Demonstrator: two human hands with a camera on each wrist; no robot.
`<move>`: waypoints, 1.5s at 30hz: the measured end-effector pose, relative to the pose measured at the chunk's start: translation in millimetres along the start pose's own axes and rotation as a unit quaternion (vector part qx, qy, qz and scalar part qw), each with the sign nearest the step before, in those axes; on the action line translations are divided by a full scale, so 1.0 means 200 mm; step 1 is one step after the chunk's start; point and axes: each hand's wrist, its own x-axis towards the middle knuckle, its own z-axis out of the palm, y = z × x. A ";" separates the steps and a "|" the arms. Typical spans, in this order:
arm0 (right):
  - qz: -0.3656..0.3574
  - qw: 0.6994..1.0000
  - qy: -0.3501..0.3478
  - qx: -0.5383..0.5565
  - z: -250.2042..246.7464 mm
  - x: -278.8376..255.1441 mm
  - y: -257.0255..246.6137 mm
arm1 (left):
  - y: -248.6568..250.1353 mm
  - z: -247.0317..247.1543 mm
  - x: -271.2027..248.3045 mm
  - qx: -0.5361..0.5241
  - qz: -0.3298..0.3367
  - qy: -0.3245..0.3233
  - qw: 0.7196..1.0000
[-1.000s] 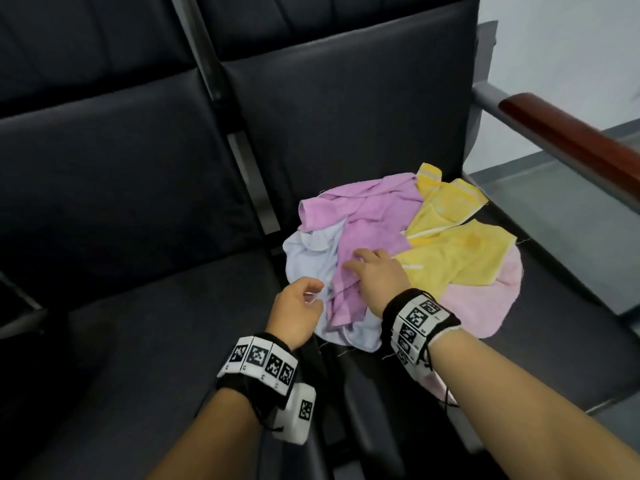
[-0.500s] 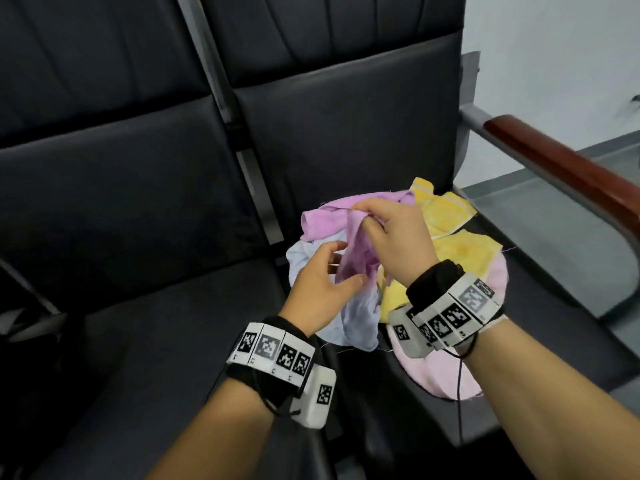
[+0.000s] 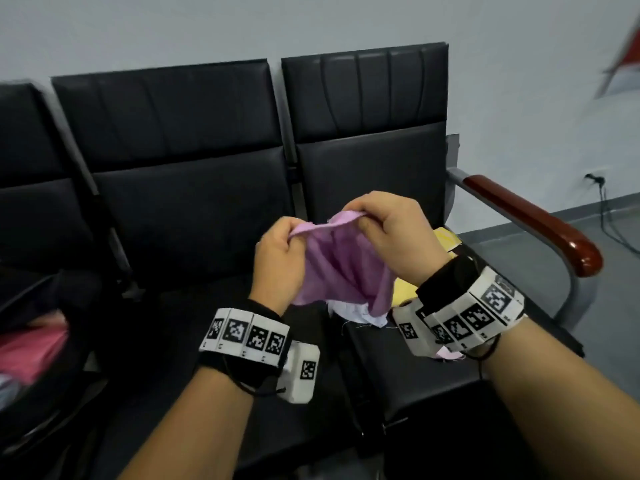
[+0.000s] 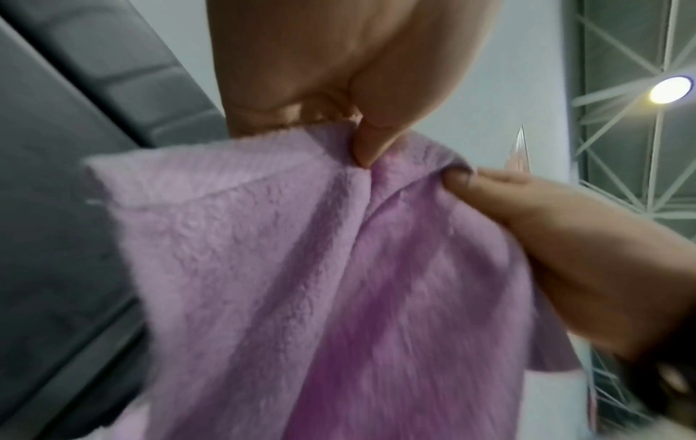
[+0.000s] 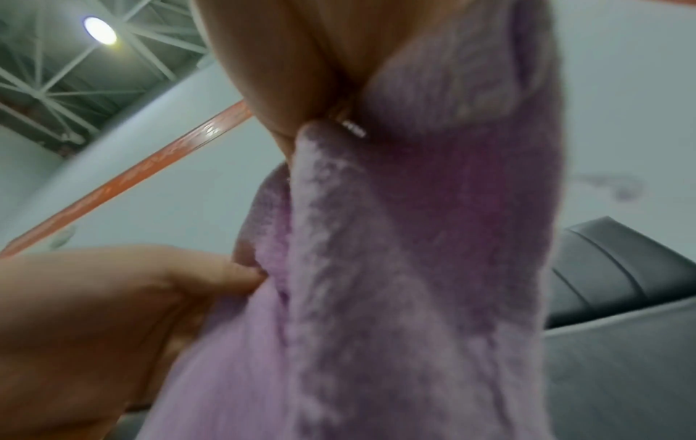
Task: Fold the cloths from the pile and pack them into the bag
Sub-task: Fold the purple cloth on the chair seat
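Note:
A purple cloth hangs in the air above the right seat, held by its top edge. My left hand pinches the left part of that edge, and my right hand pinches the right part, the two hands close together. In the left wrist view the purple cloth drapes down from my left hand, and the right hand grips its edge beside it. The right wrist view shows the purple cloth bunched under my right hand. The remaining pile of white, yellow and pink cloths lies on the seat below, mostly hidden. A dark open bag with pink cloth inside sits at far left.
A row of black padded seats stands against a grey wall. A red-brown wooden armrest on a metal frame bounds the right seat. The middle seat lies between the bag and the pile. A cable runs along the floor at far right.
The purple cloth has been lifted off the pile into the air. Both hands rose with it and now hold its top edge. The head view has tilted upward.

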 end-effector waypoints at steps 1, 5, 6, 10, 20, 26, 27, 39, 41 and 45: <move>-0.008 0.999 -0.024 -0.031 0.04 -0.05 -0.03 | -0.01 -0.09 -0.02 0.004 0.000 0.023 1.000; 0.026 0.979 -0.158 -0.127 0.28 -0.26 -0.09 | -0.09 -0.43 -0.16 0.048 0.003 0.069 0.996; 0.038 0.974 -0.175 -0.137 0.35 -0.31 -0.09 | -0.13 -0.50 -0.21 0.053 -0.002 0.077 0.996; 0.072 0.984 -0.150 -0.070 0.55 -0.45 -0.10 | -0.28 -0.77 -0.39 0.066 -0.028 0.129 0.989; 0.140 0.952 -0.147 0.229 1.04 -0.52 -0.40 | -0.67 -1.12 -0.78 0.125 -0.220 0.151 0.956; 0.160 0.944 -0.194 0.215 1.26 -0.60 -0.52 | -0.53 -1.02 -0.84 0.018 -0.148 -0.074 0.986; 0.153 0.944 -0.209 0.203 1.27 -0.60 -0.53 | -0.52 -1.01 -0.85 0.023 -0.140 -0.080 0.987; 0.049 0.951 -0.290 0.095 1.16 -0.63 -0.38 | -0.59 -1.16 -0.87 0.070 -0.079 0.155 0.982; 0.039 0.961 -0.271 0.042 1.11 -0.63 -0.28 | -0.60 -1.26 -0.86 0.036 -0.078 0.245 0.966; 0.041 0.970 -0.234 -0.053 1.03 -0.63 -0.10 | -0.62 -1.44 -0.85 0.013 -0.079 0.412 0.908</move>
